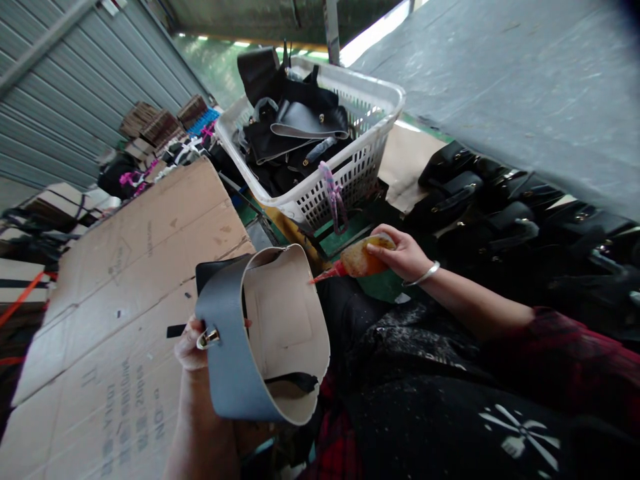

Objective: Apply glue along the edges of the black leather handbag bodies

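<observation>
My left hand grips a black handbag body by its side, near a gold metal clasp. The bag is tilted so its open mouth faces right, showing a beige lining and a dark strap inside. My right hand is closed around a squeeze bottle of amber glue. Its red, narrow nozzle points left, with the tip at the rim of the bag's mouth; whether it touches the edge I cannot tell. Some fingers of my left hand are hidden behind the bag.
Flattened cardboard covers the surface at left. A white plastic basket full of black bag parts stands ahead. Many black bags lie at right, below a grey tabletop. Stacked pieces sit by the corrugated wall.
</observation>
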The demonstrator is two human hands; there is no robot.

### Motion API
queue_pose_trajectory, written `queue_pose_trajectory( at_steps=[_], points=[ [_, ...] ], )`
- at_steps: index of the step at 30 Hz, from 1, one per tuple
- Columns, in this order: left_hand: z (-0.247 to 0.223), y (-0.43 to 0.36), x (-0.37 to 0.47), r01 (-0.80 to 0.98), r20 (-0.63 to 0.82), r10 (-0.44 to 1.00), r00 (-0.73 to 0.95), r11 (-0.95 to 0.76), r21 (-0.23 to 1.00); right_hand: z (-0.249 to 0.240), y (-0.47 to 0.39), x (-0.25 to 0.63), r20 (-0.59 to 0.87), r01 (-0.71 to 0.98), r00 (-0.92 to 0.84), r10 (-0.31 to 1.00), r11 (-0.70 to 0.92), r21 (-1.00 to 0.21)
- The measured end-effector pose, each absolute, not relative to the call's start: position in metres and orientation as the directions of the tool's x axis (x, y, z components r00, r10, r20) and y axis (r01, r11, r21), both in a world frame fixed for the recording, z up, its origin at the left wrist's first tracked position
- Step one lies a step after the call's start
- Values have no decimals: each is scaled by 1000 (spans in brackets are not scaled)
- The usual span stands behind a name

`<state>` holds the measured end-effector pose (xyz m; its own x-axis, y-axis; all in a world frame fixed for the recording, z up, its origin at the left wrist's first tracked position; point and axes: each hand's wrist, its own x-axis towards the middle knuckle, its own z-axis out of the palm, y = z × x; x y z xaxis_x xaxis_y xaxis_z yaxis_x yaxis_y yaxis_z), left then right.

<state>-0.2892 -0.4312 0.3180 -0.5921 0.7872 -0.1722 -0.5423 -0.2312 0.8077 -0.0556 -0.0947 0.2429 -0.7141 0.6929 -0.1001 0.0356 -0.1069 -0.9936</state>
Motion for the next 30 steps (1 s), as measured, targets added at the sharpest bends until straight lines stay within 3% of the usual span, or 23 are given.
queue_pose_trajectory(
  at_steps=[5,18,21,25,30],
  points=[
    [321,-431,-288,-408,-156,748,-645,-165,898,239,-104,-43,-141,70,-739,659,-132,-989],
    [324,-429,-292,-393,-227,676,-700,-100,914,244,-124,-13,-236,144,-840,489,-219,-965],
    [325,-429,-293,-407,-244,677,-695,-90,909,242,-120,-13,-210,134,-812,545,-176,-975],
    [325,-430,-294,-427,-220,732,-645,-106,898,235,-110,-17,-128,90,-675,727,-91,-992],
    [325,-429,-294,-442,-237,741,-628,-89,892,235,-104,-31,-131,-4,-626,768,-171,-985]
  ],
)
